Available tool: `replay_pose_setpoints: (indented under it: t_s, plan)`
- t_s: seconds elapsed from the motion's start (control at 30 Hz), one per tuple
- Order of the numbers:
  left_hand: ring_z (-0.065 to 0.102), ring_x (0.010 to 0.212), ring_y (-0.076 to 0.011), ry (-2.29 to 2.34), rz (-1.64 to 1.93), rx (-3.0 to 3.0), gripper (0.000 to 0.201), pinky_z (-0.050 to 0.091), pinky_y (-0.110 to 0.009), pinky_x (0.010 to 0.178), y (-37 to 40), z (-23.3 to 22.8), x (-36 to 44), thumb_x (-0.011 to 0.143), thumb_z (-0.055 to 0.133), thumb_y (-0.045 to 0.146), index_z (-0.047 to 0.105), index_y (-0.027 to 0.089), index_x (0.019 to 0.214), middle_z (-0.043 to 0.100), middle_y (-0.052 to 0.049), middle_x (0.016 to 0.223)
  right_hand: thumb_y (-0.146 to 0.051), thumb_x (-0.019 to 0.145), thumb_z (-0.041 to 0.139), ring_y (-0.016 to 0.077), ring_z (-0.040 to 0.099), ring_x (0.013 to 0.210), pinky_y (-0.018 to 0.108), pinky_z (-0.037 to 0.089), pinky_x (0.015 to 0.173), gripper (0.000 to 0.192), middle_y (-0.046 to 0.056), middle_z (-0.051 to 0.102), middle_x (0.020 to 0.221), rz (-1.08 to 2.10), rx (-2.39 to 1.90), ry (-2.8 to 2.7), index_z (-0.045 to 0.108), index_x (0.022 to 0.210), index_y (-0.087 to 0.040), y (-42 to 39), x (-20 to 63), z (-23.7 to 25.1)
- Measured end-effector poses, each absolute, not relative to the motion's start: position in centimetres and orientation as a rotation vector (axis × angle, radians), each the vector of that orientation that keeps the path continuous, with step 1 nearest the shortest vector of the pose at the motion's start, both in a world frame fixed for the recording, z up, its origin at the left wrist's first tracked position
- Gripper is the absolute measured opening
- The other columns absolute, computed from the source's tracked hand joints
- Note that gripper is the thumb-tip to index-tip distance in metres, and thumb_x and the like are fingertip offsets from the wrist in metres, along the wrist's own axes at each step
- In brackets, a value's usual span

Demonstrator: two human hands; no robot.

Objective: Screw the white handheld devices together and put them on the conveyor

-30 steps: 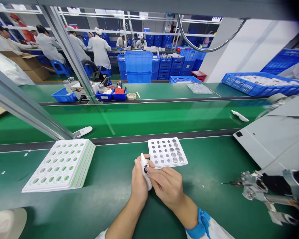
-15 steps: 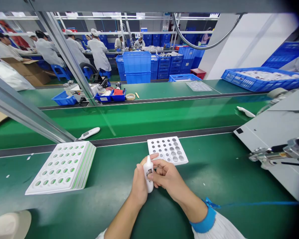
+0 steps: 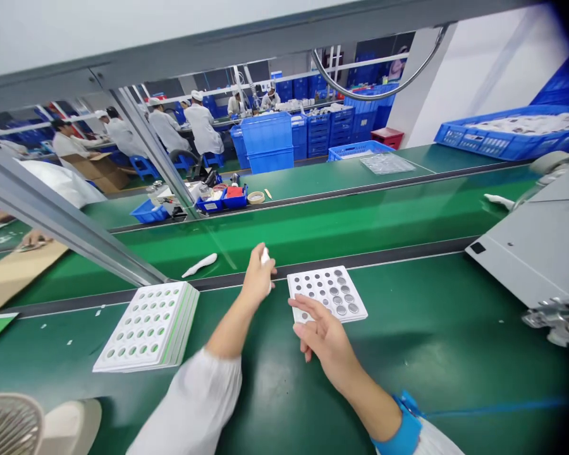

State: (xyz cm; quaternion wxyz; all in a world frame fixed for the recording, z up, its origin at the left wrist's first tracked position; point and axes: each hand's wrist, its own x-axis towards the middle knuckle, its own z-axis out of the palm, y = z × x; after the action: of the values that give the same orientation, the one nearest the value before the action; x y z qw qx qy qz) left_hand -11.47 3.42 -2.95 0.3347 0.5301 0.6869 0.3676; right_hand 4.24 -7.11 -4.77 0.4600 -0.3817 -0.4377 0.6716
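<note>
"White device (image 3: 265, 256): where is it?"

"Left of the disc tray's (image 3: 302, 283) far corner, in the worker's left hand (image 3: 258, 276), fingers wrapped closed around it."

"And the right hand (image 3: 323, 338)?"

"Half open, palm showing nothing held, fingers loosely spread at the tray's near-left corner. Whether they touch it, one cannot tell."

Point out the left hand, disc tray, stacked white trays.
Left hand (image 3: 256, 278), head view: middle of the hand.
Disc tray (image 3: 351, 288), head view: right rim.
Stacked white trays (image 3: 145, 326), head view: top tray, between holes.
</note>
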Motion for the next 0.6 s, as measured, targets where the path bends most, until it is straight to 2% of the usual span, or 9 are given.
replay_pose_setpoints:
  t_s: [0.03, 0.1, 0.17, 0.3, 0.4, 0.5, 0.53, 0.6]
  plan:
    - [0.063, 0.097, -0.0222, 1.874, 0.897, 1.466, 0.059, 0.053, -0.033, 0.073, 6.0, -2.9, -12.1, 0.090, 0.043, 0.027, 0.027, 0.020, 0.147, 0.034, -0.017, 0.150, -0.044, 0.081, 0.066, 0.0040, 0.048, 0.051, 0.021, 0.043, 0.042, 0.051, 0.012, 0.051, 0.135, 1.626, -0.950, -1.116, 0.052, 0.127, -0.028, -7.2, 4.1, -5.0]
    - [0.050, 0.122, -0.0298, 1.984, 0.797, 1.579, 0.061, 0.044, -0.039, 0.097, 10.1, -3.2, -12.8, 0.087, 0.047, 0.018, 0.031, 0.011, 0.145, 0.027, -0.021, 0.152, -0.043, 0.082, 0.065, 0.0043, 0.047, 0.051, 0.022, 0.044, 0.045, 0.049, 0.011, 0.056, 0.126, 1.605, -0.951, -1.188, 0.053, 0.126, -0.027, -7.5, 3.9, -5.5]
    - [0.038, 0.133, -0.0348, 2.055, 0.703, 1.656, 0.058, 0.033, -0.045, 0.107, 12.4, -3.8, -12.6, 0.085, 0.050, 0.016, 0.038, 0.008, 0.141, 0.028, -0.023, 0.152, -0.043, 0.082, 0.065, 0.0048, 0.046, 0.051, 0.023, 0.044, 0.046, 0.048, 0.010, 0.059, 0.120, 1.581, -0.955, -1.219, 0.053, 0.125, -0.026, -7.6, 3.7, -6.0]
    - [0.029, 0.139, -0.0349, 2.188, 0.497, 1.808, 0.052, 0.023, -0.055, 0.109, 12.8, -4.8, -12.1, 0.091, 0.039, 0.025, 0.038, 0.015, 0.142, 0.028, -0.019, 0.154, -0.042, 0.082, 0.064, 0.0056, 0.045, 0.052, 0.024, 0.042, 0.047, 0.046, 0.008, 0.060, 0.115, 1.550, -0.960, -1.247, 0.054, 0.123, -0.025, -7.9, 3.5, -6.5]
    - [0.029, 0.139, -0.0345, 2.301, 0.331, 1.865, 0.053, 0.015, -0.061, 0.109, 11.6, -3.9, -14.7, 0.091, 0.035, 0.025, 0.036, 0.018, 0.143, 0.031, -0.016, 0.154, -0.037, 0.084, 0.063, 0.0050, 0.042, 0.051, 0.024, 0.043, 0.049, 0.043, 0.007, 0.061, 0.112, 1.460, -0.948, -1.293, 0.053, 0.123, -0.026, -8.0, 3.5, -6.3]
    - [0.035, 0.133, -0.0437, 2.420, 0.114, 1.815, 0.053, 0.010, -0.070, 0.104, 10.2, -1.9, -19.4, 0.081, 0.049, 0.023, 0.048, 0.015, 0.134, 0.044, -0.023, 0.144, -0.031, 0.084, 0.063, 0.0065, 0.044, 0.051, 0.024, 0.043, 0.049, 0.039, 0.006, 0.064, 0.103, 1.260, -0.910, -1.381, 0.054, 0.122, -0.025, -8.2, 3.6, -5.5]
    - [0.040, 0.127, -0.0472, 2.447, 0.041, 1.778, 0.050, 0.012, -0.073, 0.100, 9.8, -1.3, -20.9, 0.078, 0.053, 0.022, 0.054, 0.013, 0.127, 0.050, -0.026, 0.137, -0.029, 0.084, 0.062, 0.0074, 0.046, 0.053, 0.024, 0.044, 0.049, 0.038, 0.006, 0.065, 0.100, 1.167, -0.886, -1.403, 0.054, 0.121, -0.025, -8.4, 3.7, -5.1]
    - [0.052, 0.115, -0.0484, 2.466, -0.062, 1.723, 0.040, 0.022, -0.074, 0.094, 8.9, -0.5, -23.4, 0.074, 0.056, 0.022, 0.061, 0.013, 0.113, 0.062, -0.027, 0.119, -0.023, 0.085, 0.061, 0.0095, 0.051, 0.056, 0.025, 0.048, 0.052, 0.036, 0.005, 0.065, 0.096, 0.953, -0.815, -1.429, 0.053, 0.120, -0.026, -9.2, 4.3, -4.1]
